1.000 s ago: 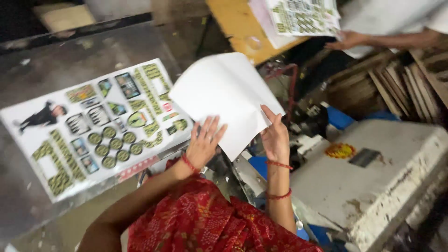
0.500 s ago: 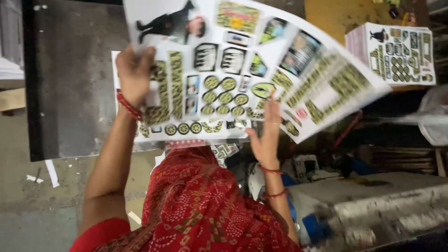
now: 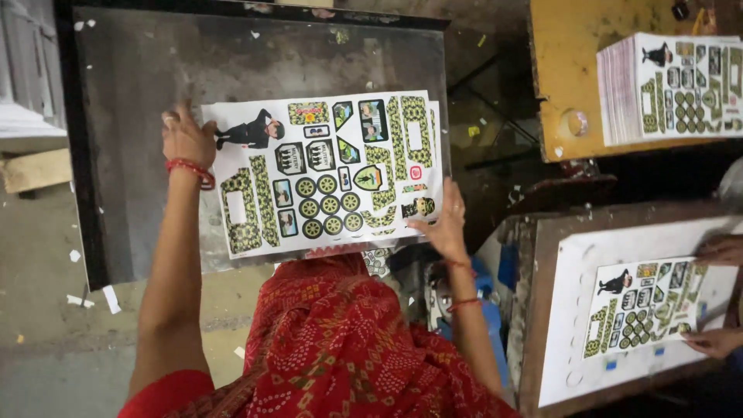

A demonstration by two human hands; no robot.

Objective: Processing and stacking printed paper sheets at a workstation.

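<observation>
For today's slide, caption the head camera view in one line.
Both hands, left hand and right hand, press a printed sticker sheet flat on a metal plate.

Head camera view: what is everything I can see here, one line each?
printed sheet: one, white with green camouflage shapes, flat on the metal plate
metal plate: one, dark grey, upper left
sheet stack: one, same print, on the yellow table
white board: one, lower right, with a second printed sheet on it
another person's hand: one, at that board's right edge
red garment: one, patterned, bottom centre
left hand: on the sheet's upper left corner
right hand: on its lower right edge
</observation>
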